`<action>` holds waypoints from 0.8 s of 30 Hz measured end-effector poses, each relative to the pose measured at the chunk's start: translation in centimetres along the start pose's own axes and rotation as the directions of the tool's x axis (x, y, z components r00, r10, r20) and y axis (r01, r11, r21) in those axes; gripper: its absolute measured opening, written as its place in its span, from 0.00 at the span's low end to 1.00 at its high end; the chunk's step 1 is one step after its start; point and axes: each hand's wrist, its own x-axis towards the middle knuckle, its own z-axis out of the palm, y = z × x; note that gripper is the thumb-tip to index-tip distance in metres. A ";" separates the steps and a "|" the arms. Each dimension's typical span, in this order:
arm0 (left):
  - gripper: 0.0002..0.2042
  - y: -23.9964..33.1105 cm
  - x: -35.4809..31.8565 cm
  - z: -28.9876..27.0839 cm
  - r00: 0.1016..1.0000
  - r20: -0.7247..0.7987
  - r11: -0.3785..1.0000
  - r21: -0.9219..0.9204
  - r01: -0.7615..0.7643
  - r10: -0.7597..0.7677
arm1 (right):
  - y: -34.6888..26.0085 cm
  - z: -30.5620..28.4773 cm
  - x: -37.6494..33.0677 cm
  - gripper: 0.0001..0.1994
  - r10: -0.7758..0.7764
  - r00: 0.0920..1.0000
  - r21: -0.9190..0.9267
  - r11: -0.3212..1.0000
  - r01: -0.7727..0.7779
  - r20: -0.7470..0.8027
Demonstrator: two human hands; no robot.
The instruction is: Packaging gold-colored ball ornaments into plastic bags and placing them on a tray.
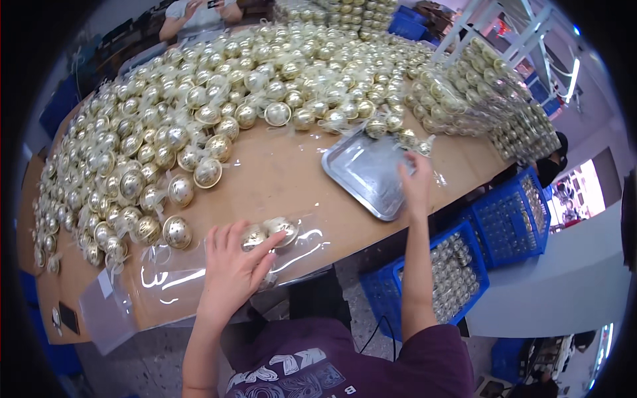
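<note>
My left hand [237, 266] lies with fingers spread over a pair of gold ball ornaments [282, 231] on clear plastic at the table's near edge. Its thumb rests against the right-hand ball, and the hand partly covers the other. Farther right, my right hand [418, 184] hovers by the right side of a shallow metal tray [365, 174]. Its fingers are apart and I see nothing between them. Just beyond that hand, a few gold balls with pale ribbons [407, 138] sit at the tray's far right corner.
A wide heap of gold balls [176, 136] covers the table's far and left parts. Bagged balls [458, 99] are stacked at the far right. Blue crates [481, 268] of balls stand below the right edge. A phone [68, 318] lies at far left. Another person [199, 16] is opposite.
</note>
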 end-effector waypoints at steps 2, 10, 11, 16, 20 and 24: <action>0.16 0.3 0.2 0.0 1.000 -0.015 1.000 0.007 -0.005 0.005 | 5.2 -0.8 4.2 0.23 -0.077 0.997 -0.410 0.910 0.058 -0.029; 0.16 0.3 0.2 0.3 1.000 -0.025 1.000 -0.013 0.019 -0.019 | 1.7 0.1 12.1 0.27 0.210 0.846 -0.704 0.667 0.242 0.489; 0.16 0.3 0.2 0.3 0.999 -0.022 1.000 -0.014 0.025 -0.026 | 2.3 -0.2 11.9 0.27 0.210 0.843 -0.702 0.668 0.246 0.496; 0.16 -0.1 0.2 0.4 0.999 -0.038 1.000 0.008 0.009 -0.009 | -0.8 -2.6 8.7 0.22 0.201 0.787 -0.070 0.978 -0.197 0.583; 0.16 -0.4 0.1 0.5 0.998 -0.055 1.000 0.011 0.008 -0.007 | -6.3 -2.5 -1.0 0.31 -0.031 0.712 0.558 0.644 -0.523 0.702; 0.17 -0.5 0.2 0.4 0.999 -0.035 1.000 0.021 -0.017 0.018 | -10.8 -0.7 -8.8 0.41 -0.122 0.845 0.420 0.898 -0.129 0.521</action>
